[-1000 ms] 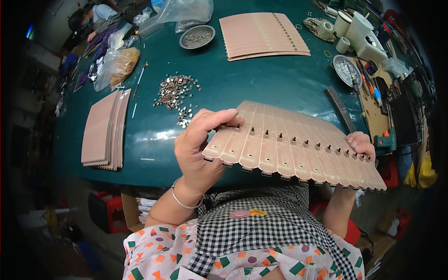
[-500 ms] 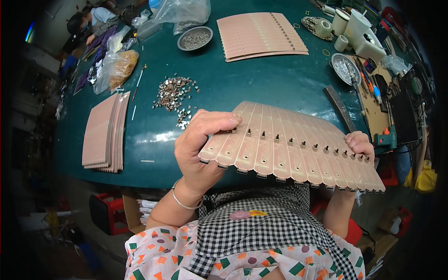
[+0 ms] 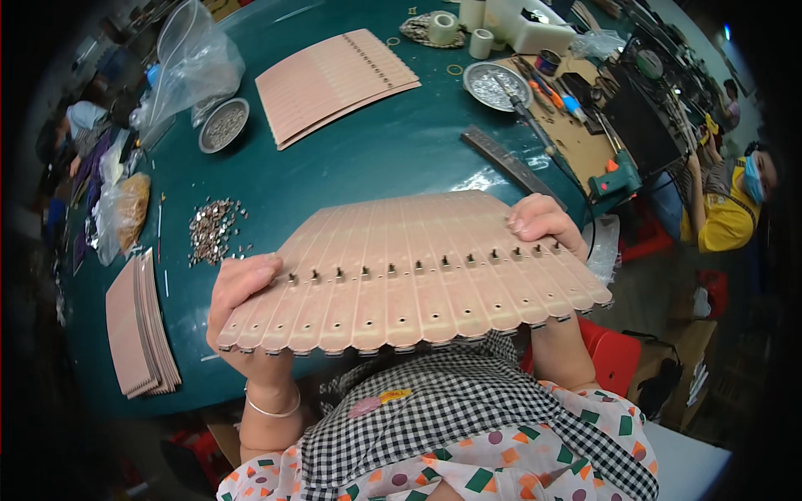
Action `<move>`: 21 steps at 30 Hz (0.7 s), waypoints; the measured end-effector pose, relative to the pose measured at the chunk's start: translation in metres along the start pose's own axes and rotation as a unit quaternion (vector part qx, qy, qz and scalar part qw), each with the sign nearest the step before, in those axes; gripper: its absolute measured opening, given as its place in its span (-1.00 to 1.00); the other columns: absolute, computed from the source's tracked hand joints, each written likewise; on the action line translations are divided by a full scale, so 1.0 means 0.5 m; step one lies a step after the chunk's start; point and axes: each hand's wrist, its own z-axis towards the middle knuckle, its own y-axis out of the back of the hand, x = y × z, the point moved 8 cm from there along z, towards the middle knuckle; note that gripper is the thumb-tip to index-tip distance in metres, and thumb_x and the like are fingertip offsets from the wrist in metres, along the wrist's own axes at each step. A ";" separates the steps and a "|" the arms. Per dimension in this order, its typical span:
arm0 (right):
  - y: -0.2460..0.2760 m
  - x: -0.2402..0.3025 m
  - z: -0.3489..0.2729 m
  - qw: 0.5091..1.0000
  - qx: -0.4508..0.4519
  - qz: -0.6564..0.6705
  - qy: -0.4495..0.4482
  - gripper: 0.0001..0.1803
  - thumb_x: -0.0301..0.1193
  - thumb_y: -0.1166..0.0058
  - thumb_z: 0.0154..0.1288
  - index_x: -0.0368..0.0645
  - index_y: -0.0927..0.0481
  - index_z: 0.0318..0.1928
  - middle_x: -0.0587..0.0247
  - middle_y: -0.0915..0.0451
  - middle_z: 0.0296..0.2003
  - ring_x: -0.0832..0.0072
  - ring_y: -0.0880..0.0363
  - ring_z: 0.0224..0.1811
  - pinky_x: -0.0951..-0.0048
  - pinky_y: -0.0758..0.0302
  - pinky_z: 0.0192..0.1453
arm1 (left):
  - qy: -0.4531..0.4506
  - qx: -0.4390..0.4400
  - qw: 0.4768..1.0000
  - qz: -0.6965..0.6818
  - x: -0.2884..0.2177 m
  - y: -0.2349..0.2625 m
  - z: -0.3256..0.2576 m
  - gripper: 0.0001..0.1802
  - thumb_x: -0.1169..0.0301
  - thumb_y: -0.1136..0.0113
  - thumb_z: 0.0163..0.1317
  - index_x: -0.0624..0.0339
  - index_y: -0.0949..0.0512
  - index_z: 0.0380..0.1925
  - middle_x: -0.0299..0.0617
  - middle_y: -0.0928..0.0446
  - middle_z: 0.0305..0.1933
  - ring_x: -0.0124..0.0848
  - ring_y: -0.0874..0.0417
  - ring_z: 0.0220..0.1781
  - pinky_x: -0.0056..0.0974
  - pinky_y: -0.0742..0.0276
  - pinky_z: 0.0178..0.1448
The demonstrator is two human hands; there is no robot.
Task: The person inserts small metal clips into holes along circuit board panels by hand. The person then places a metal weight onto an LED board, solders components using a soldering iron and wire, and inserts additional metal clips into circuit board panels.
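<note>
The scored panel of pinkish strip boards (image 3: pixel 409 296) is held up over the table's near edge, before the checked apron (image 3: pixel 418 417), the left hand (image 3: pixel 242 296) and right hand (image 3: pixel 547 224) each closed on an opposite side edge, probably so its broad span stays supported and its row of small upright components (image 3: pixel 392 269) unpressed. On the green table (image 3: pixel 351 179), the heap of metal pieces (image 3: pixel 215 230) sits near the left hand, seemingly within easy reach, while similar boards are stacked flat (image 3: pixel 129 330), perhaps to keep them tidy.

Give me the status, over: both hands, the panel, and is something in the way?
Left hand and right hand gripping panel at opposite sides. Row of pegs sticking up from panel. No obstruction seen; metal pile apart.
</note>
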 end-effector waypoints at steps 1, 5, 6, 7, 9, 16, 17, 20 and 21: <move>-0.001 -0.001 0.001 1.000 0.006 0.008 -0.002 -0.75 -0.39 -0.30 0.19 -0.26 -0.62 -0.18 0.15 -0.53 -0.20 0.45 -0.50 -0.17 0.49 -0.41 -0.02 | -0.002 0.002 1.000 0.005 0.000 0.000 -0.001 -0.62 0.31 -0.32 0.21 0.33 -0.53 -0.08 0.06 -0.60 -0.12 -0.21 -0.60 -0.09 -0.20 -0.51 0.02; 0.001 -0.002 0.000 1.000 0.007 0.018 -0.006 -0.76 -0.42 -0.31 0.17 -0.25 -0.62 -0.18 0.16 -0.53 -0.20 0.46 -0.51 -0.16 0.50 -0.41 -0.02 | -0.003 0.002 1.000 -0.018 0.004 -0.006 -0.004 -0.63 0.34 -0.34 0.20 0.34 -0.53 -0.07 0.06 -0.61 -0.12 -0.21 -0.60 -0.08 -0.21 -0.51 0.03; 0.000 -0.003 0.000 1.000 0.013 0.016 -0.006 -0.76 -0.44 -0.32 0.16 -0.25 -0.62 -0.18 0.17 -0.53 -0.19 0.47 -0.51 -0.16 0.51 -0.41 -0.02 | -0.006 -0.022 1.000 -0.011 0.004 -0.001 -0.006 -0.64 0.29 -0.35 0.19 0.32 -0.55 -0.13 0.05 -0.63 -0.17 -0.20 -0.63 -0.14 -0.21 -0.51 -0.05; 0.001 -0.004 0.000 1.000 0.014 0.016 -0.006 -0.77 -0.46 -0.33 0.15 -0.25 -0.63 -0.18 0.18 -0.54 -0.19 0.48 -0.51 -0.16 0.52 -0.41 -0.02 | -0.001 -0.047 0.999 0.002 0.006 0.005 -0.007 -0.64 0.25 -0.35 0.18 0.31 -0.58 -0.18 0.03 -0.66 -0.22 -0.19 -0.65 -0.21 -0.21 -0.51 -0.13; 0.001 -0.004 -0.002 1.000 0.016 0.012 -0.004 -0.77 -0.47 -0.33 0.15 -0.25 -0.63 -0.18 0.18 -0.54 -0.19 0.50 -0.50 -0.17 0.53 -0.41 -0.03 | -0.003 -0.046 0.999 -0.003 0.005 0.004 -0.008 -0.64 0.26 -0.36 0.17 0.31 -0.58 -0.18 0.04 -0.66 -0.22 -0.19 -0.64 -0.21 -0.21 -0.51 -0.13; 0.001 -0.001 -0.005 1.000 0.018 0.017 -0.010 -0.82 -0.51 -0.31 0.21 -0.25 -0.64 -0.18 0.21 -0.54 -0.18 0.53 -0.50 -0.18 0.57 -0.39 -0.08 | -0.003 0.000 1.000 -0.019 0.005 -0.002 -0.010 -0.56 0.27 -0.41 0.17 0.32 -0.53 -0.06 0.02 -0.61 -0.10 -0.23 -0.59 -0.06 -0.22 -0.49 0.04; 0.002 0.002 -0.006 1.000 0.018 0.016 -0.007 -0.82 -0.51 -0.31 0.21 -0.25 -0.64 -0.18 0.21 -0.54 -0.18 0.53 -0.50 -0.18 0.57 -0.39 -0.08 | 0.002 0.000 1.000 -0.021 0.007 -0.004 -0.010 -0.56 0.27 -0.41 0.17 0.32 -0.53 -0.06 0.02 -0.61 -0.10 -0.23 -0.59 -0.06 -0.22 -0.49 0.04; -0.002 0.003 -0.009 0.999 0.017 0.023 -0.020 -0.78 -0.54 -0.32 0.20 -0.24 -0.60 -0.15 0.20 -0.53 -0.15 0.53 -0.51 -0.15 0.57 -0.41 -0.04 | -0.017 -0.038 0.999 -0.006 0.001 0.001 -0.010 -0.63 0.30 -0.41 0.09 0.31 -0.57 -0.19 0.05 -0.64 -0.22 -0.21 -0.62 -0.21 -0.22 -0.51 -0.14; 0.000 0.003 -0.010 0.998 -0.005 0.056 -0.015 -0.75 -0.55 -0.33 0.19 -0.24 -0.58 -0.13 0.18 -0.52 -0.13 0.52 -0.51 -0.13 0.55 -0.43 -0.01 | -0.012 -0.037 0.999 -0.008 0.002 0.000 -0.009 -0.63 0.31 -0.42 0.09 0.32 -0.57 -0.19 0.04 -0.64 -0.22 -0.21 -0.62 -0.21 -0.22 -0.50 -0.14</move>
